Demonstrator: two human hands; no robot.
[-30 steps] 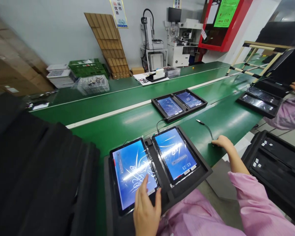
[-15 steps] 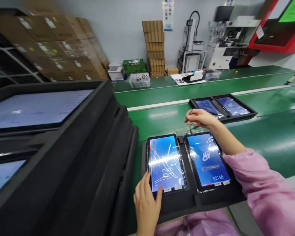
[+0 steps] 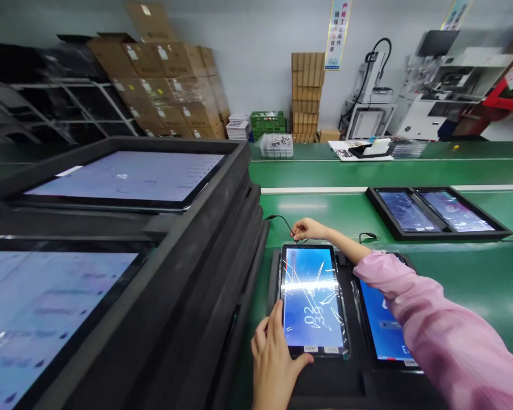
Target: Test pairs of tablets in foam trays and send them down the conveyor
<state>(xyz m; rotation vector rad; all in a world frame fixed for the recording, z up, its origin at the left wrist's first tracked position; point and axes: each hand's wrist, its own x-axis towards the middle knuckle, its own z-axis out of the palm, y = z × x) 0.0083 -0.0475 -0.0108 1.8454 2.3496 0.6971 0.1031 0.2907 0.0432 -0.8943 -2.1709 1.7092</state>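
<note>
Two lit tablets lie side by side in a black foam tray [image 3: 324, 384] on the green belt in front of me. My left hand [image 3: 275, 359] rests on the near left corner of the left tablet [image 3: 312, 299], fingers spread along its edge and thumb under its bottom edge. My right hand [image 3: 306, 229] reaches across to the far edge of that tablet, fingers pinched on the end of a black cable [image 3: 279, 218]. My pink sleeve covers much of the right tablet [image 3: 382, 333].
A tall stack of black foam trays [image 3: 188, 267] with large screens stands close on my left. A second tray with two tablets [image 3: 435, 212] lies farther along the green conveyor belt [image 3: 473, 273]. Cardboard boxes, a green crate and machines line the back wall.
My right hand has moved left from the belt's near edge to the top of the left tablet, with the cable end. My view has turned left. My left hand stayed at the tablet's near corner.
</note>
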